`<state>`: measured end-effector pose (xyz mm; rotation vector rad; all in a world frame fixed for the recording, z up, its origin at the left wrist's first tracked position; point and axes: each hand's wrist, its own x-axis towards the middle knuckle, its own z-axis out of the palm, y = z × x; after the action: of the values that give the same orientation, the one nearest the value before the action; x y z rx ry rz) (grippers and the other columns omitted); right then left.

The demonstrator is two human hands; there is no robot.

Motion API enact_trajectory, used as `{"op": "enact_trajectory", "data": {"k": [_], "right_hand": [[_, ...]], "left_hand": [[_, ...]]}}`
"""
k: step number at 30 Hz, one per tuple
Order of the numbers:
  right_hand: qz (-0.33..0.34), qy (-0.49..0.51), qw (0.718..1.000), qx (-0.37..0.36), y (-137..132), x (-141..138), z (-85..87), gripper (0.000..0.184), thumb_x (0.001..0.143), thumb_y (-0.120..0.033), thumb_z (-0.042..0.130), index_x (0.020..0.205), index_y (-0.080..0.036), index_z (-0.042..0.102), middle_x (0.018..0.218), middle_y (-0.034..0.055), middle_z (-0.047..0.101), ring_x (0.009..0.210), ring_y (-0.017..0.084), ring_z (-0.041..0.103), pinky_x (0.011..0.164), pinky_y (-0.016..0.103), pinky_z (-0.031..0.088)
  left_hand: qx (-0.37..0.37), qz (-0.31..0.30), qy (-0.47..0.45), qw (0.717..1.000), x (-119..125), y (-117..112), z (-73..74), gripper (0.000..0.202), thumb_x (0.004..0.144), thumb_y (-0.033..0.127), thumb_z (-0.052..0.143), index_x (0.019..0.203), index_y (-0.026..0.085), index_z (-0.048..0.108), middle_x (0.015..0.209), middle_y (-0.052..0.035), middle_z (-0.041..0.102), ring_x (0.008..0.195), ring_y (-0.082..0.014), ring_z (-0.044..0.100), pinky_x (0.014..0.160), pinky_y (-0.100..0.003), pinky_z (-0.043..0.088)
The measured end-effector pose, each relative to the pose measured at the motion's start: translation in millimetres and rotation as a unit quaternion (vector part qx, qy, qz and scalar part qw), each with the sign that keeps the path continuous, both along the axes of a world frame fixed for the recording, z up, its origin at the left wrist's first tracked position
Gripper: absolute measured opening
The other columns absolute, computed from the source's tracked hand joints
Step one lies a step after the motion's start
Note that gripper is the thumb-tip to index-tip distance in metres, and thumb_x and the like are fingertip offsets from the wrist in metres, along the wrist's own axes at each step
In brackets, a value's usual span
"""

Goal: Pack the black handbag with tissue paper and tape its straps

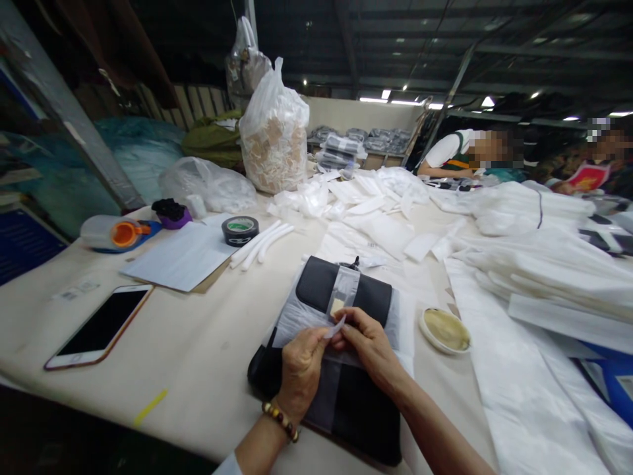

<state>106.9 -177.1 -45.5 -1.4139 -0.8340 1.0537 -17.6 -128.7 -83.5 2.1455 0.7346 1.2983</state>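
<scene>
A black bag lies flat on the table in front of me, its flap at the far end. White wrapping sheet lies under the flap, and a clear plastic strip crosses the flap's middle. Over the bag, my left hand pinches one end of a small whitish translucent strip. My right hand has its fingertips closed on the same strip, close beside the left. A small beige patch shows just beyond the fingers.
To the left lie a phone, white paper, a black tape roll and white foam rods. A round lid-like dish and stacked white sheets are on the right. A filled plastic bag stands behind; co-workers bend over the far side.
</scene>
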Motion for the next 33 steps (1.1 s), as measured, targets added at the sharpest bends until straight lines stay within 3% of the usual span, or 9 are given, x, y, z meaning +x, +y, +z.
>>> {"op": "enact_trajectory", "data": {"k": [7,13,19,21,23,25,27,29,33], "right_hand": [[-0.032,-0.077,0.99,-0.116,-20.5,-2.6,18.1,0.049,0.075,-0.065,0.041,0.067,-0.017,0.048,0.052,-0.001,0.055,0.038,0.011,0.054,0.036,0.021,0.04],[-0.014,-0.087,0.984,-0.156,-17.7,-0.3,8.1,0.02,0.07,-0.035,0.052,0.062,-0.018,0.048,0.039,-0.0055,0.049,0.035,0.01,0.051,0.035,0.018,0.037],[-0.02,-0.063,0.985,-0.158,-21.7,5.1,4.3,0.017,0.067,-0.035,0.05,0.061,-0.019,0.045,0.035,-0.0077,0.045,0.032,0.008,0.043,0.033,0.017,0.03],[-0.012,-0.025,0.988,-0.152,-23.9,7.1,6.8,0.019,0.064,-0.036,0.052,0.061,-0.019,0.045,0.036,-0.0084,0.043,0.033,0.007,0.042,0.033,0.017,0.027],[-0.002,0.009,0.99,-0.141,-25.8,9.5,8.2,0.021,0.062,-0.038,0.055,0.061,-0.019,0.045,0.038,-0.0089,0.042,0.033,0.006,0.04,0.033,0.016,0.026],[0.003,0.035,0.991,-0.128,-27.3,11.7,8.0,0.024,0.061,-0.038,0.058,0.061,-0.018,0.046,0.04,-0.0092,0.041,0.033,0.005,0.038,0.033,0.017,0.024],[0.005,0.052,0.991,-0.12,-28.4,13.6,6.8,0.025,0.062,-0.039,0.06,0.061,-0.018,0.046,0.04,-0.0091,0.041,0.033,0.004,0.037,0.033,0.017,0.023],[0.008,0.061,0.991,-0.115,-29.2,14.8,5.8,0.025,0.062,-0.039,0.061,0.061,-0.018,0.047,0.04,-0.009,0.042,0.032,0.004,0.036,0.033,0.018,0.022],[0.012,0.065,0.991,-0.114,-29.9,15.8,5.4,0.026,0.062,-0.039,0.062,0.061,-0.018,0.047,0.041,-0.0091,0.043,0.032,0.004,0.036,0.034,0.017,0.022]], "left_hand": [[0.104,-0.01,-0.002,0.994,-1.1,-1.0,-4.5,0.02,0.085,0.009,0.045,0.092,0.016,0.062,0.082,-0.0043,0.068,0.075,-0.014,0.064,0.071,-0.023,0.053],[0.23,-0.012,0.035,0.973,2.3,-2.5,-4.7,0.026,0.082,0.001,0.042,0.098,0.013,0.059,0.088,-0.008,0.068,0.083,-0.0154,0.064,0.076,-0.026,0.054],[0.255,-0.033,0.029,0.966,-16.6,-21.0,-4.6,0.029,0.078,-0.002,0.045,0.102,0.008,0.06,0.094,-0.0128,0.065,0.097,-0.0209,0.059,0.084,-0.032,0.052],[0.162,-0.034,0.01,0.986,-25.2,-34.1,-5.0,0.026,0.079,0.003,0.048,0.098,0.013,0.063,0.089,-0.0094,0.066,0.09,-0.0195,0.061,0.08,-0.03,0.053],[-0.063,-0.026,-0.012,0.998,-28.6,-45.3,-2.8,0.018,0.081,0.011,0.051,0.092,0.016,0.064,0.078,-0.0056,0.067,0.07,-0.0148,0.063,0.065,-0.023,0.055],[-0.35,0.008,-0.062,0.935,-25.5,-51.1,3.2,0.016,0.082,0.021,0.052,0.093,0.014,0.061,0.071,-0.0056,0.066,0.053,-0.0124,0.06,0.048,-0.02,0.051],[-0.548,0.051,-0.128,0.825,-18.3,-50.9,12.4,0.026,0.079,0.026,0.053,0.099,0.009,0.055,0.073,-0.0091,0.066,0.047,-0.0125,0.058,0.04,-0.019,0.046],[-0.619,0.068,-0.18,0.762,-10.4,-47.6,22.6,0.032,0.073,0.026,0.056,0.099,0.007,0.051,0.074,-0.0113,0.065,0.047,-0.0123,0.058,0.038,-0.018,0.043],[-0.605,0.075,-0.228,0.759,1.1,-42.1,34.8,0.041,0.062,0.034,0.064,0.092,0.01,0.05,0.066,-0.0041,0.062,0.039,-0.0094,0.053,0.033,-0.015,0.034]]}}
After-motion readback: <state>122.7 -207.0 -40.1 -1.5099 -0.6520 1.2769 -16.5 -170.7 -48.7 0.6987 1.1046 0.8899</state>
